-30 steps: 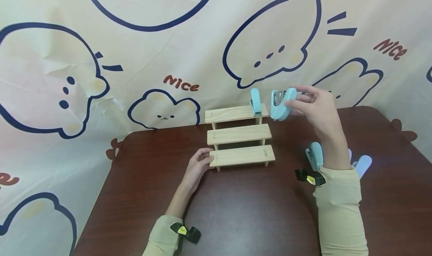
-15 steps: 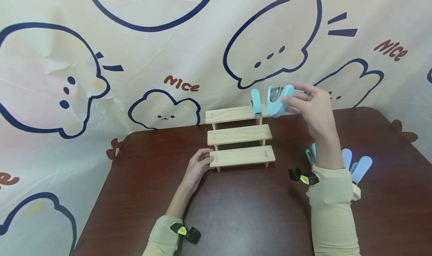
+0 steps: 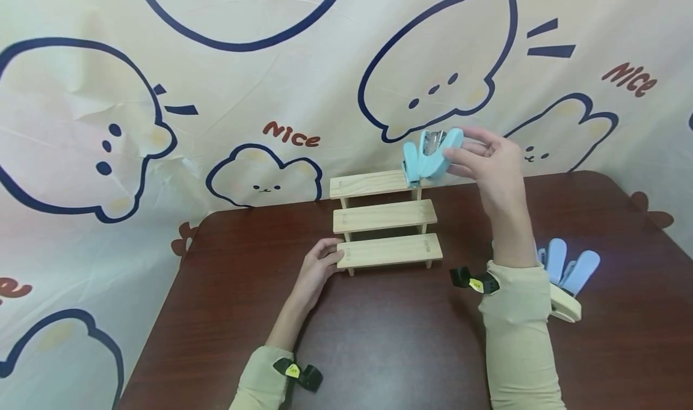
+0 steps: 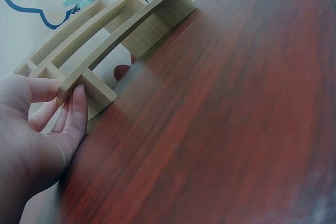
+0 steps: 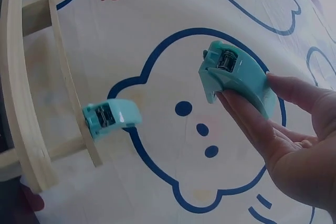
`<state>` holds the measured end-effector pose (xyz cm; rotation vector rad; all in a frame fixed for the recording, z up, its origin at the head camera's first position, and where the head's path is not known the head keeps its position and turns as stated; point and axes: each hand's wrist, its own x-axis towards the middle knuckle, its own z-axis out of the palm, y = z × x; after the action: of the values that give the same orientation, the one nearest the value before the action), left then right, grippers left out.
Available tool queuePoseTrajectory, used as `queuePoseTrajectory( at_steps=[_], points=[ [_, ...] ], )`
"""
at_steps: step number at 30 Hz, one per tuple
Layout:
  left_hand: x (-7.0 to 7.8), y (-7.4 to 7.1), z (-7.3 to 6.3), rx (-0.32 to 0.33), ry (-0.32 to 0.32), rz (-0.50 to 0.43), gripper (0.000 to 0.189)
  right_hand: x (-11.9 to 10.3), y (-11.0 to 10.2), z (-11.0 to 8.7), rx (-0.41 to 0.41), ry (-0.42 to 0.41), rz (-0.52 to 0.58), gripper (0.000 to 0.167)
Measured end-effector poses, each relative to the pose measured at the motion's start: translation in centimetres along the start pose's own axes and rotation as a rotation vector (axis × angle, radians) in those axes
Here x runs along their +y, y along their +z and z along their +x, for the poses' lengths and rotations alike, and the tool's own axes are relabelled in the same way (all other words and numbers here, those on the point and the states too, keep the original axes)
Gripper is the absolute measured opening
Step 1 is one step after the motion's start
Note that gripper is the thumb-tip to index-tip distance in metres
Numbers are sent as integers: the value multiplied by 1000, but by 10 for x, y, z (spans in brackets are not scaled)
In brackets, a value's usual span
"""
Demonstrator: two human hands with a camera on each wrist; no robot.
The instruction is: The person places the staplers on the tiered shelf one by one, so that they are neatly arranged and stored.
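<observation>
A three-step wooden rack (image 3: 390, 250) stands on the table. My left hand (image 3: 316, 269) pinches the left end of its lowest step, thumb and fingers around the board's corner in the left wrist view. On the right end of the top step stands a light-teal stapler (image 3: 410, 162). My right hand (image 3: 495, 166) holds a second teal stapler (image 3: 448, 151) between thumb and fingers, raised at the top step's right end. In the head view it overlaps the standing stapler; the right wrist view shows a gap between the held stapler (image 5: 244, 74) and the standing one (image 5: 123, 115).
Right of the rack, partly behind my right forearm, lie pale-blue staplers (image 3: 582, 272) and a cream stapler (image 3: 565, 305) on the dark wooden table (image 3: 390, 350). A cloth backdrop (image 3: 271, 85) with cartoon drawings hangs close behind the rack.
My right hand has moved left and slightly up with the stapler, from right of the rack to beside the standing stapler. The left hand stays on the rack.
</observation>
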<state>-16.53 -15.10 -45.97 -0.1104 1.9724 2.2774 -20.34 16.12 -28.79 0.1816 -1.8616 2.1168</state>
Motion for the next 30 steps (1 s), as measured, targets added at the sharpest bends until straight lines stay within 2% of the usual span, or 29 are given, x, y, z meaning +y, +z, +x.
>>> queuePoseTrajectory(
  at_steps=[9,15,30],
  points=[
    [-1,0,1,2,2,3,33,6,15,3,6,37,-19,50],
    [-2,0,2,7,-9,0,33,10,25,3,-28,65,-54,51],
    [0,0,1,12,-15,13,34,21,37,6,-54,113,-75,46]
  ],
)
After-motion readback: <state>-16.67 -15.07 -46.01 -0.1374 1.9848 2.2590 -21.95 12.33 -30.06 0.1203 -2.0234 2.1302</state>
